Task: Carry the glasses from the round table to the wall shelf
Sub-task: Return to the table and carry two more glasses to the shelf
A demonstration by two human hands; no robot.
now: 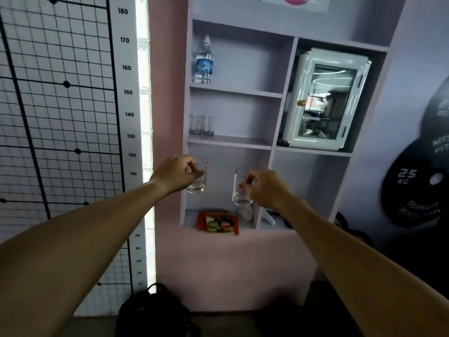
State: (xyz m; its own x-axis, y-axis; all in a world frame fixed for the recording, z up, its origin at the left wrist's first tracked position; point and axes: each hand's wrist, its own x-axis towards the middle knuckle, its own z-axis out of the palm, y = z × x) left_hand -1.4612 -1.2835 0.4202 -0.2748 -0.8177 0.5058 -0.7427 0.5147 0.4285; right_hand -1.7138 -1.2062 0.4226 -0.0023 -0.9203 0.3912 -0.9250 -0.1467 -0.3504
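My left hand grips a clear drinking glass upright in the air. My right hand holds a second clear glass, also upright. Both are raised in front of the lower left compartment of the pale lilac wall shelf. Two or three empty glasses stand in a row at the left end of the middle shelf board, above my left hand. The round table is out of view.
A water bottle stands on the upper shelf. A small glass-door fridge fills the right compartment. A colourful booklet and a small pale object lie on the bottom board. A black bag sits on the floor below.
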